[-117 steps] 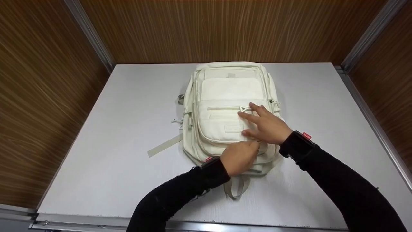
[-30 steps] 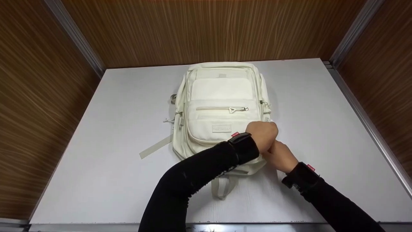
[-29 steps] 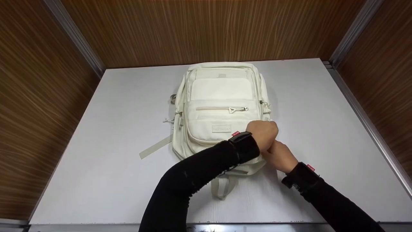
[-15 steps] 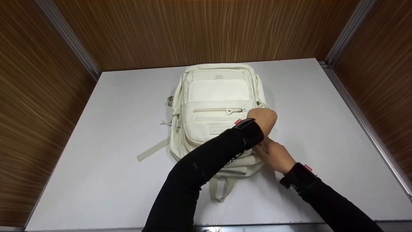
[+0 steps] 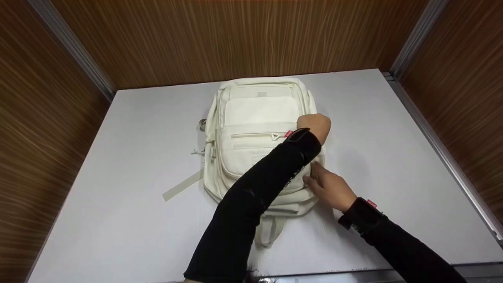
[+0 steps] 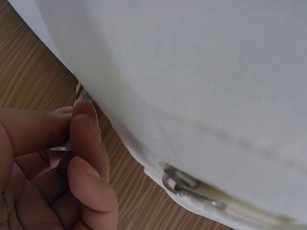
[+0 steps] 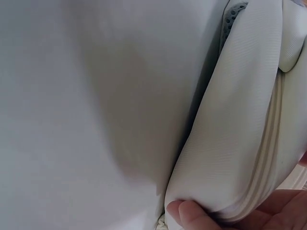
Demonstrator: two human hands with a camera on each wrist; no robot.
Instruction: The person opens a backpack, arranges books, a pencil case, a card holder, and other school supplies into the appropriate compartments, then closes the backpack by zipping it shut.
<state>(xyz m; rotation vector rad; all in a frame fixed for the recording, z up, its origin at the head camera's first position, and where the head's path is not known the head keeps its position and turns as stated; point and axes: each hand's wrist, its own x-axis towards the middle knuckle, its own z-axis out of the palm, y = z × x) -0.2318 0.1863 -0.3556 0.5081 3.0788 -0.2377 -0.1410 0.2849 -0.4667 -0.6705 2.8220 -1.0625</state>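
Observation:
A cream backpack (image 5: pixel 261 110) lies front side up on the white table. My left hand (image 5: pixel 314 125) is at its right side, with the forearm crossing over the lower front. In the left wrist view, thumb and forefinger pinch a zipper pull, mostly hidden by the fingers; a bit of metal slider (image 6: pixel 86 96) shows just past the fingertips. Lower down, my right hand (image 5: pixel 334 190) grips the backpack's lower right side. Its fingertips (image 7: pixel 192 215) curl round the padded edge beside a zipper track (image 7: pixel 268 139) in the right wrist view.
A loose strap (image 5: pixel 182 184) sticks out to the left of the bag, and a webbing loop (image 5: pixel 271 234) lies below it. Another zipper pull (image 5: pixel 276 136) sits on the front pocket. Wood-grain panels (image 5: pixel 243 39) stand around the white table (image 5: pixel 149 129).
My left hand has moved up along the bag's right side, away from my right hand. The right hand stays at the lower right side, its grip shifted slightly. The head view has shifted a little.

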